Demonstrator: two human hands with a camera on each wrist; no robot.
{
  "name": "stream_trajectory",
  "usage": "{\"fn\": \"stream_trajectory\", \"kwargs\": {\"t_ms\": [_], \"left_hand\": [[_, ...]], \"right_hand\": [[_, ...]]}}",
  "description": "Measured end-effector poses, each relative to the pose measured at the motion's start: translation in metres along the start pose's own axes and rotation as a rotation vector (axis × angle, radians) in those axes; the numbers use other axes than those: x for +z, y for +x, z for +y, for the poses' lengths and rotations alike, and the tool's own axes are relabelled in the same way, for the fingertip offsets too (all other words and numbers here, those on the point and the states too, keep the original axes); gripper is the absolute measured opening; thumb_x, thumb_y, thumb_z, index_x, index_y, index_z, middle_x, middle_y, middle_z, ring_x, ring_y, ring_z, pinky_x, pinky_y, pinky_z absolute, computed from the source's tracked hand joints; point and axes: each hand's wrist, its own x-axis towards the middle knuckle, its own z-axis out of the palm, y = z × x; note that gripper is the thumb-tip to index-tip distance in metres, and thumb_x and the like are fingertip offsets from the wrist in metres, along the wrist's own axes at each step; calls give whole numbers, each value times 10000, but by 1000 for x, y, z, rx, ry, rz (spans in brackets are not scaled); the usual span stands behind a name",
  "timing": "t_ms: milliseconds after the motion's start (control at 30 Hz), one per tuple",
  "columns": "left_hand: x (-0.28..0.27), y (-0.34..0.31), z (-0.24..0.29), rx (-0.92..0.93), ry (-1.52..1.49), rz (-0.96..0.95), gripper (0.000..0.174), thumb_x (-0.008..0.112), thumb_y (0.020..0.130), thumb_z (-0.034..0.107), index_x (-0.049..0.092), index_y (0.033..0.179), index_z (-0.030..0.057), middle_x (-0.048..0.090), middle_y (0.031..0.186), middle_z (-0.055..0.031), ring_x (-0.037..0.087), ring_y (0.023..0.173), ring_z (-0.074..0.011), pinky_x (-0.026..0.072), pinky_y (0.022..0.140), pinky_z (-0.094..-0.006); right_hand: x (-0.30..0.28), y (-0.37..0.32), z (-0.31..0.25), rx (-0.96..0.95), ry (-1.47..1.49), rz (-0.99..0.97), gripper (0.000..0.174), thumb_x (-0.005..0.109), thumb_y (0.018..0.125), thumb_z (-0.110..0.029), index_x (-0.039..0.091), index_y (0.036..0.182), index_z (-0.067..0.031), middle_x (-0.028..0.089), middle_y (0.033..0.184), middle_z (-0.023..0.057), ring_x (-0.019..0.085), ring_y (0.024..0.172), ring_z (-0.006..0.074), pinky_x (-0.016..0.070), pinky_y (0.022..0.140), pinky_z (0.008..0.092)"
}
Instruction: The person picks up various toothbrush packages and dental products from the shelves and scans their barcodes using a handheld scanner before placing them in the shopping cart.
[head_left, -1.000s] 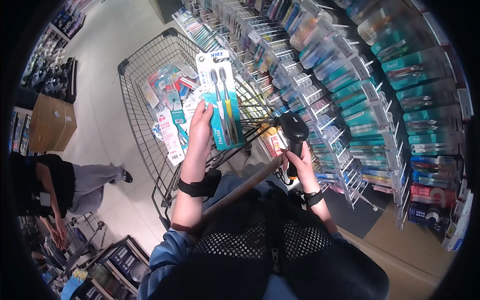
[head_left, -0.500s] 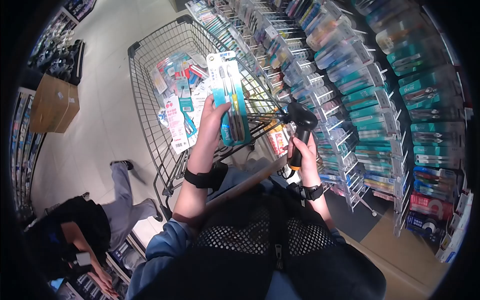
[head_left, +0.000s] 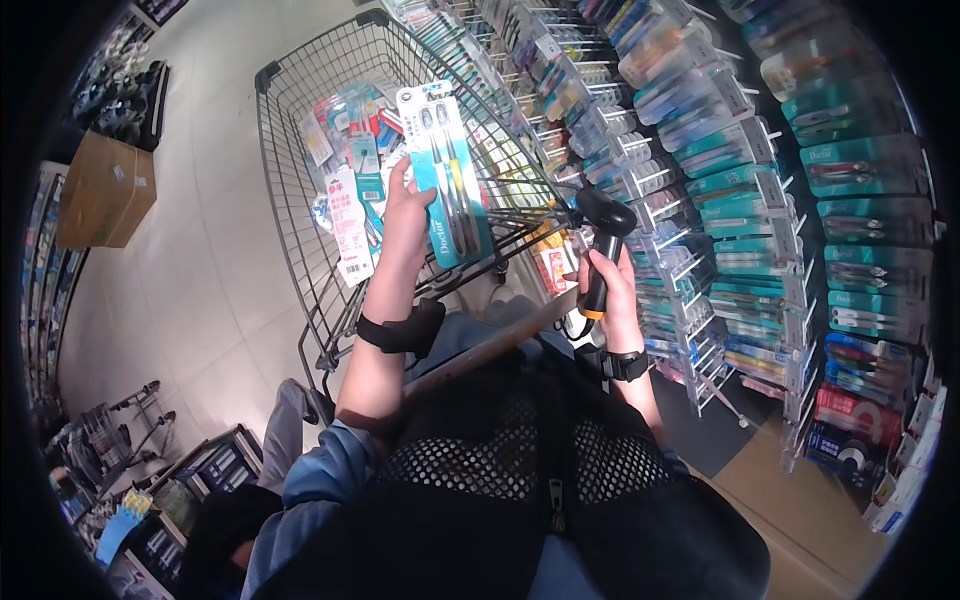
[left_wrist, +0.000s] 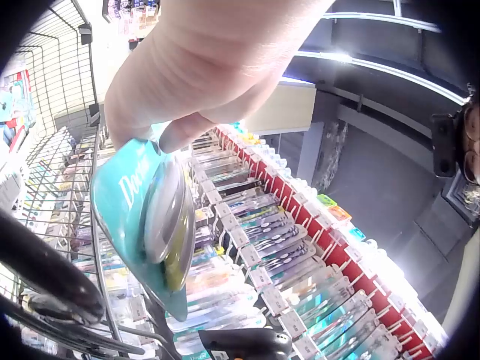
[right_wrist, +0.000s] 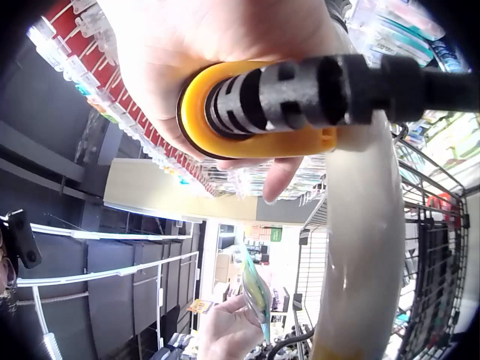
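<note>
My left hand [head_left: 405, 225] pinches a two-toothbrush blister pack [head_left: 462, 215] by its left edge, front turned up toward the head camera, over the near part of the shopping cart. In the left wrist view the pack [left_wrist: 131, 202] appears edge-on below the fingers, its clear bubble bulging outward. A black barcode scanner [head_left: 603, 212] stands upright in my right hand [head_left: 617, 290], the fingers wrapped round its grip. The right wrist view shows the scanner's yellow-orange base [right_wrist: 196, 112] and its cable fitting. The scanner's head is hidden there by the hand.
The wire cart [head_left: 285, 185] holds several packs, among them a pink-and-white one [head_left: 348, 225]. Its bar handle [head_left: 490, 350] crosses in front of my body. Hooks of hanging toothbrush packs [head_left: 740, 225] line the right. A cardboard box [head_left: 110, 190] stands left; a person's leg [head_left: 285, 430] shows lower left.
The toothbrush pack tilted away, then turned its face back up, with the left thumb shifting toward its edge. The scanner rose slightly in view. The other person walked from the left toward the bottom.
</note>
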Motion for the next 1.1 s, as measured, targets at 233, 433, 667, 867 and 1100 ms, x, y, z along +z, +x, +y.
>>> {"fn": "stream_trajectory", "kwargs": {"t_ms": [233, 433, 667, 867, 1100], "left_hand": [[-3, 5, 0, 145, -25, 148, 583, 507, 855, 220, 180, 1322, 99, 472, 1115, -146, 488, 979, -194, 392, 840, -314], [-33, 16, -2, -38, -844, -670, 533, 471, 835, 381, 314, 1243, 76, 464, 1074, -137, 514, 829, -202, 434, 715, -316], [-6, -7, 21, -48, -837, -266, 663, 367, 787, 479, 284, 1277, 40, 391, 1242, -181, 523, 887, -244, 441, 752, -355], [-13, -3, 17, 9, -819, -358, 647, 335, 807, 488, 302, 1269, 36, 426, 1197, -194, 527, 868, -253, 460, 709, -365], [-24, 6, 10, 60, -751, -394, 670, 329, 831, 534, 273, 1298, 56, 439, 1168, -185, 497, 843, -242, 447, 699, -352]], "right_hand": [[2, 2, -4, 14, -49, -42, 224, 476, 827, -86, 397, 1032, -41, 480, 576, 25, 469, 467, 105, 498, 612, 321], [3, 2, -2, 30, -52, -41, 249, 474, 828, -87, 392, 1059, -39, 467, 560, 24, 457, 460, 102, 502, 603, 316], [6, 0, -7, 26, -161, -112, 315, 491, 821, -81, 382, 1113, -36, 463, 570, 13, 458, 466, 91, 473, 569, 279], [11, -2, -10, 44, -248, -144, 371, 528, 807, -53, 374, 1143, -29, 479, 586, 5, 465, 470, 77, 459, 556, 253], [10, 0, -9, 55, -244, -164, 348, 540, 796, -48, 398, 1112, -21, 515, 679, 31, 478, 473, 83, 468, 560, 259]]}}
